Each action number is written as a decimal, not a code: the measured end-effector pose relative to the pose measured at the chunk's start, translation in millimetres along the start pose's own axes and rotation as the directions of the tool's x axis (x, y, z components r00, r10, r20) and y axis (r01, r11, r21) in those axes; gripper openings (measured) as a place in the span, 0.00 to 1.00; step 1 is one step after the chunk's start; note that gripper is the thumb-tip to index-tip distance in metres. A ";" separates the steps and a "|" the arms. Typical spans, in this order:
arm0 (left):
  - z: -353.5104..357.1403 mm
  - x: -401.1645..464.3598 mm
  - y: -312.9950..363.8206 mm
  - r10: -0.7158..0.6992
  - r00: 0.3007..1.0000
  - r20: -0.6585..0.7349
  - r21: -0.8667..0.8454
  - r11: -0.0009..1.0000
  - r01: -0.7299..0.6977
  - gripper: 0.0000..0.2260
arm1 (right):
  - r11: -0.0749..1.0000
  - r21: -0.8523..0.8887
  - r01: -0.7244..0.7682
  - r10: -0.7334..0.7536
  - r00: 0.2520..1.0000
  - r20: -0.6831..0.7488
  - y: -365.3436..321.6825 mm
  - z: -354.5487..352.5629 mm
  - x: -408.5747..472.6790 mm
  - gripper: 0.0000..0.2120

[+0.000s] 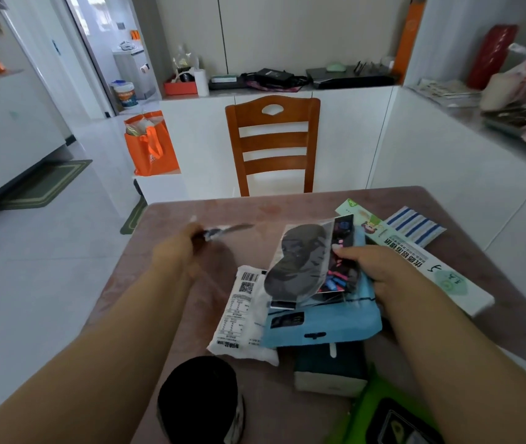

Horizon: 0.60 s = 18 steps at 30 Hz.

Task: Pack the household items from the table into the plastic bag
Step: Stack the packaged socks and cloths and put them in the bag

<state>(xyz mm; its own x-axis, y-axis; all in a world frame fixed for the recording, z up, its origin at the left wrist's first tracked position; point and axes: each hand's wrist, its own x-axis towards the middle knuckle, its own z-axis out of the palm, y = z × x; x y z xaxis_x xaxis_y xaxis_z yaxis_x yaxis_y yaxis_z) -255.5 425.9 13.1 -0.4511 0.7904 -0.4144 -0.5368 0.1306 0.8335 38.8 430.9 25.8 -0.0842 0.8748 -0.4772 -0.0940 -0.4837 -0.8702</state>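
My left hand (178, 251) is closed on a small blurred item (226, 230), dark with a pale tip, held above the left part of the brown table (197, 213). My right hand (380, 267) grips a clear packet holding a black eye mask (300, 261) and a colourful card. Under it lies a blue packet (325, 325), with a white salt bag (242, 315) to its left. A long foil box (415, 254) and a blue-striped cloth (415, 227) lie at the right. No plastic bag is clearly identifiable.
A black roll (200, 402) stands at the near edge, with a dark teal box (329, 370) and a green item (389, 418) beside it. A wooden chair (272, 139) faces the far side. An orange tote bag (151, 145) sits on the floor at left.
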 end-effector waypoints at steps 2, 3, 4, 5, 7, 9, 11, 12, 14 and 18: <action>17.7 -36.1 16.5 0.090 0.985 0.149 -0.106 0.992 -0.075 0.05 | 1.000 -0.013 -0.009 0.010 0.999 0.034 1.4 0.5 -2.3 0.07; 27.7 -59.1 21.4 0.117 0.964 0.238 -0.103 0.990 -0.094 0.05 | 1.000 -0.013 -0.019 0.020 0.999 0.046 2.7 0.1 -3.3 0.07; 33.5 -79.8 22.5 0.114 0.937 0.331 -0.083 0.992 -0.092 0.04 | 0.999 -0.006 -0.035 0.036 0.998 0.059 4.0 0.0 -5.4 0.07; 36.4 -95.3 19.6 0.088 0.907 0.412 -0.036 0.996 -0.081 0.02 | 0.999 0.002 -0.053 0.053 0.996 0.072 5.8 -0.8 -7.5 0.08; 36.8 -118.7 7.5 -0.024 0.865 0.501 0.151 0.987 -0.060 0.04 | 0.996 0.020 -0.090 0.087 0.991 0.101 9.5 -4.4 -12.6 0.09; 34.4 -134.4 -4.1 -0.138 0.839 0.526 0.258 0.966 -0.003 0.11 | 0.992 0.026 -0.124 0.120 0.985 0.126 14.0 -11.0 -20.6 0.11; 32.7 -141.7 -9.8 -0.218 0.796 0.565 0.295 0.954 0.052 0.19 | 0.987 0.028 -0.156 0.151 0.980 0.126 19.1 -18.3 -27.7 0.13; 32.5 -143.6 -8.9 -0.224 0.778 0.587 0.289 0.956 0.057 0.21 | 0.985 0.027 -0.168 0.164 0.980 0.111 21.6 -21.3 -31.4 0.12; 35.5 -145.4 -3.5 -0.190 0.750 0.634 0.232 0.971 0.049 0.22 | 0.984 0.031 -0.175 0.172 0.981 0.095 26.7 -25.1 -36.7 0.10; 48.3 -151.0 -5.5 -0.188 0.706 0.683 0.182 0.980 0.085 0.26 | 0.985 0.014 -0.171 0.169 0.983 0.067 31.7 -29.8 -47.6 0.14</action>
<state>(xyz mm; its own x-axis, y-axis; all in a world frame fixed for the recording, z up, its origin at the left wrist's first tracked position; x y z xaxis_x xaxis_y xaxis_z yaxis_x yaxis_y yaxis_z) -150.0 334.8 88.7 0.2699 0.9419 -0.1998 -0.4343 0.3043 0.8478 69.4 374.7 17.3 -0.1654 0.7762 -0.6084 -0.0926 -0.6264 -0.7740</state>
